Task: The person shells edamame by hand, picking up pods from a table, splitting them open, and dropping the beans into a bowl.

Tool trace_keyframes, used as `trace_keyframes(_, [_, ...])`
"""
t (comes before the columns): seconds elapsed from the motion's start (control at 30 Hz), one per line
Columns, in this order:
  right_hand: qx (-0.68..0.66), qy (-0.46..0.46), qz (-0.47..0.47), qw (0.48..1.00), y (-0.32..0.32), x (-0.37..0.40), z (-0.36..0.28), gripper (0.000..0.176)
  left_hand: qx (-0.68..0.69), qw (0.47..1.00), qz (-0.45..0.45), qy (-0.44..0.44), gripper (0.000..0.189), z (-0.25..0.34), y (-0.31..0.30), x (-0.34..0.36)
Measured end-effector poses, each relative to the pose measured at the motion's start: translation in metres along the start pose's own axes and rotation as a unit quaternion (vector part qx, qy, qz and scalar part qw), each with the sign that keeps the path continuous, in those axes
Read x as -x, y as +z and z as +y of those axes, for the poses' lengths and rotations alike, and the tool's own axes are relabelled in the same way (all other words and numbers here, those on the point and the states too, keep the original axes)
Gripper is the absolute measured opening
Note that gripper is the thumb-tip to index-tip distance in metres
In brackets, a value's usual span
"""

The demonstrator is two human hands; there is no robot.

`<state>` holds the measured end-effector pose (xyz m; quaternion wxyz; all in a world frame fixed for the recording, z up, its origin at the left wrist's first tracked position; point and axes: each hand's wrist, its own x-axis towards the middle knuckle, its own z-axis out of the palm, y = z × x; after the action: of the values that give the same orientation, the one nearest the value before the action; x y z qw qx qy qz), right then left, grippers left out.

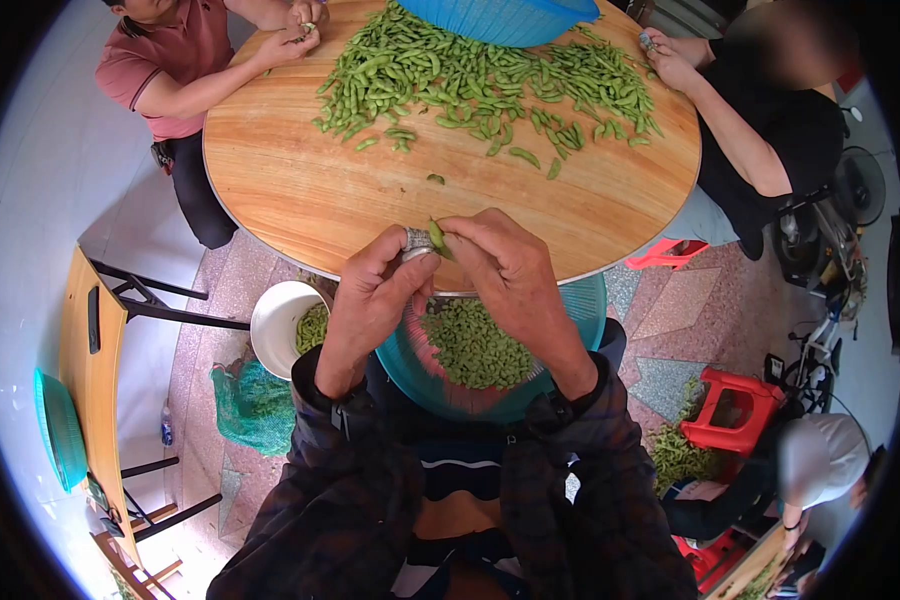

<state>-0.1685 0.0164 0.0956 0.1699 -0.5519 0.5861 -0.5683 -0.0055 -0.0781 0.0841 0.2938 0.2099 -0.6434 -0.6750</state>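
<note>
A green soybean pod is pinched between my two hands, above the near edge of the round wooden table. My left hand is closed at the pod's left side, with silvery-grey wrapping or covers on its thumb and a finger. From the right, my right hand grips the pod with thumb and forefinger; its other fingers are curled. Below both hands, a teal basket in my lap holds many shelled green beans. Farther back on the tabletop spreads a heap of pods.
A blue basket stands behind the heap. Two people sit across the table, left and right. On the floor are a white bucket, a green mesh bag and a red stool. Another person is at lower right.
</note>
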Motion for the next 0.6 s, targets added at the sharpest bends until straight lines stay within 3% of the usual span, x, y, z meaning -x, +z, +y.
trace_keyframes(0.07, [0.060,-0.061,-0.026,0.996,-0.002,0.003,-0.001,0.028,-0.007,1.000,0.010,0.003,0.007,0.001,0.000,0.001])
trace_keyframes(0.17, [0.083,-0.037,-0.088,0.992,-0.009,0.005,-0.017,0.038,-0.008,1.000,0.012,0.018,0.009,-0.001,0.001,0.002])
trace_keyframes(0.27, [0.122,-0.091,-0.070,0.986,-0.007,0.005,-0.011,0.042,0.002,1.000,0.011,0.026,0.010,-0.001,0.004,0.003])
trace_keyframes(0.6, [0.120,-0.084,-0.039,0.989,-0.004,0.010,-0.015,0.037,0.033,0.999,-0.010,0.010,0.007,0.000,0.001,0.004])
